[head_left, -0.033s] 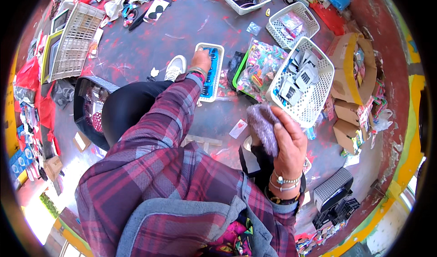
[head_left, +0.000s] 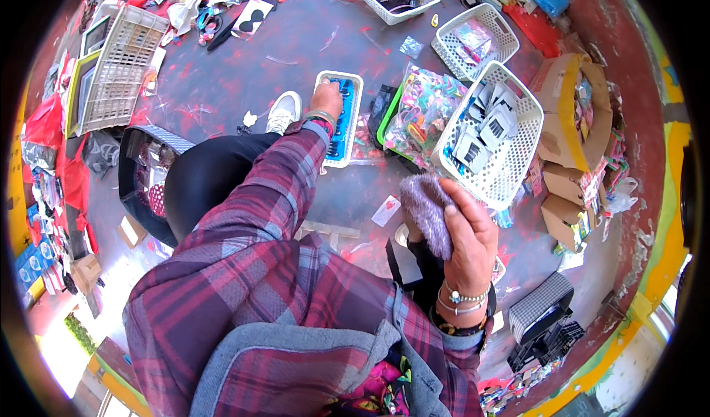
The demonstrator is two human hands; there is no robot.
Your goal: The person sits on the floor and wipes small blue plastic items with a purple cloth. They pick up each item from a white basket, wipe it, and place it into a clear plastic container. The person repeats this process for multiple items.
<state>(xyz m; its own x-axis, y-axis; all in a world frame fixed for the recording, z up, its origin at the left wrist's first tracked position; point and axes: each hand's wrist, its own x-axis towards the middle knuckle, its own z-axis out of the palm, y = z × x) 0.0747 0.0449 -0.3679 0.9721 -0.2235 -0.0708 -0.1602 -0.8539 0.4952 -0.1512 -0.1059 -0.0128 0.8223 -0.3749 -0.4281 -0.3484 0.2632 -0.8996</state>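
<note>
At the far left end of a narrow white basket (head_left: 359,95), my left hand (head_left: 328,100) is closed, covering part of the rim. Its fingertips curl down beside shiny blue packets (head_left: 342,132) inside the basket; what they grip is hidden. Closer to me and to the right, my right hand (head_left: 471,232) holds a fuzzy purple-grey cloth (head_left: 427,214) between thumb and fingers, raised above the floor. The cloth is bunched and hangs to the left of the fingers. Bracelets circle the right wrist.
Right of the narrow basket lie a clear bag of colourful small items (head_left: 421,114) and a white basket of silvery packets (head_left: 521,154). Cardboard boxes (head_left: 558,114) stand farther right. A dark bin (head_left: 133,173) is by my left knee, and a tipped crate (head_left: 122,66) stands far left.
My right hand and the fuzzy cloth have shifted very slightly toward me. My left hand stays at the narrow basket.
</note>
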